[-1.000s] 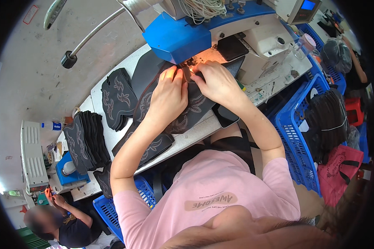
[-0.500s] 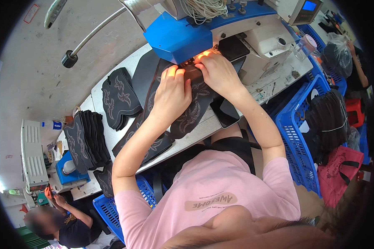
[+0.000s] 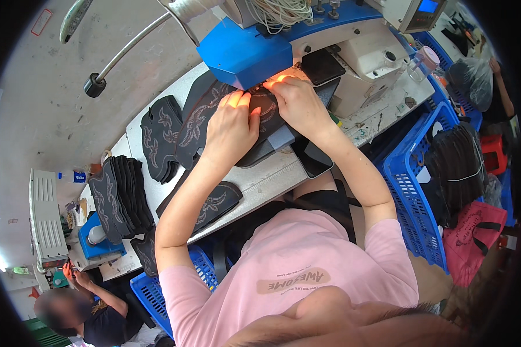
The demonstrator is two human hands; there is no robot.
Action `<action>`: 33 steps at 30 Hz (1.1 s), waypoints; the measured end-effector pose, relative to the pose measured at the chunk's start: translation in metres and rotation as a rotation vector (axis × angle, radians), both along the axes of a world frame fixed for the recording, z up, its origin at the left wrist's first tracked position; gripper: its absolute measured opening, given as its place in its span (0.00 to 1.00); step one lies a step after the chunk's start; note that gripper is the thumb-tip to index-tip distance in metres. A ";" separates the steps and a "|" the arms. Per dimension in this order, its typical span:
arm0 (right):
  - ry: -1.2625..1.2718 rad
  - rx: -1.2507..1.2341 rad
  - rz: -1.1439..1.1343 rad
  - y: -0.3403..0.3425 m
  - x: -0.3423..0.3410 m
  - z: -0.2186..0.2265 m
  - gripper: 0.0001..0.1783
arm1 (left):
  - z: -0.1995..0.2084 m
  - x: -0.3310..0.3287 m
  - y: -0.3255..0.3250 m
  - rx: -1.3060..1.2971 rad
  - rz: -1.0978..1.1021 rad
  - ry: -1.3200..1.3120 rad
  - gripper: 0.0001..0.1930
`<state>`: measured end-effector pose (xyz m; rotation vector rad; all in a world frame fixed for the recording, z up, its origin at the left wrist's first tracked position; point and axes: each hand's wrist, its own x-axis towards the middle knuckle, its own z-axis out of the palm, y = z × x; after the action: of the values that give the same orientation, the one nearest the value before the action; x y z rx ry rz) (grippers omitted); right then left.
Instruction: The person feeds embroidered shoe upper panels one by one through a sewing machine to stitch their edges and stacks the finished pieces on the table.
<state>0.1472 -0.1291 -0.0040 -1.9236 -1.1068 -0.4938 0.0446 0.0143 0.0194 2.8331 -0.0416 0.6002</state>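
Note:
A dark piece with curling stitched patterns [image 3: 195,126], leather-like, lies under the blue head of a sewing machine [image 3: 246,53]. My left hand [image 3: 233,124] rests on it, fingers stretched toward the lit needle area and thumb apart. Opposite, my right hand [image 3: 300,105] is closed at the piece's edge, thumb and fingers bent close to the machine head. The fingertips and needle are partly hidden there. Left of the work lies a small pile of similar stitched pieces [image 3: 163,139]. Another dark stitched piece [image 3: 217,202] lies under my left forearm at the table's near edge.
A thicker stack of dark pieces [image 3: 118,194] stands at the table's left end. A phone [image 3: 314,157] lies at the near edge by my right forearm. Blue crates [image 3: 408,199] stand at the right. Another person [image 3: 107,315] works at lower left.
The stitched piece has turned under the machine head: its patterned part, which pointed toward me, now reaches out to the left. Both hands have shifted slightly left.

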 end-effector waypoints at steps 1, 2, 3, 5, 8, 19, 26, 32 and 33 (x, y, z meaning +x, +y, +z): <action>-0.010 0.005 0.002 0.000 -0.001 0.001 0.09 | -0.001 0.000 0.001 0.001 -0.005 -0.013 0.18; -0.020 0.010 0.004 -0.001 -0.001 0.002 0.08 | 0.001 0.001 0.001 0.000 -0.007 -0.013 0.18; -0.020 0.009 0.002 0.000 -0.002 0.001 0.08 | 0.002 0.001 0.001 -0.006 -0.011 0.012 0.18; 0.043 0.034 0.002 0.001 -0.003 -0.001 0.08 | 0.002 0.002 0.004 -0.008 -0.012 0.036 0.18; 0.093 -0.014 0.002 0.000 -0.006 0.003 0.09 | 0.001 0.003 0.008 0.132 -0.065 -0.087 0.15; 0.166 -0.013 0.004 -0.003 -0.019 0.007 0.08 | 0.000 0.003 0.010 0.023 -0.067 -0.081 0.13; 0.095 -0.018 0.067 -0.003 -0.020 -0.001 0.08 | 0.003 0.000 0.013 0.027 -0.003 0.028 0.16; 0.042 -0.112 0.063 -0.004 -0.022 0.000 0.09 | -0.003 -0.004 0.019 -0.047 -0.085 0.022 0.15; 0.043 -0.112 0.062 -0.004 -0.022 0.000 0.09 | -0.003 -0.005 0.019 -0.043 -0.098 0.022 0.15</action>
<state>0.1256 -0.1334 -0.0040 -1.9807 -1.1843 -0.3615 0.0398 0.0336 0.0169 2.7773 -0.1602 0.5421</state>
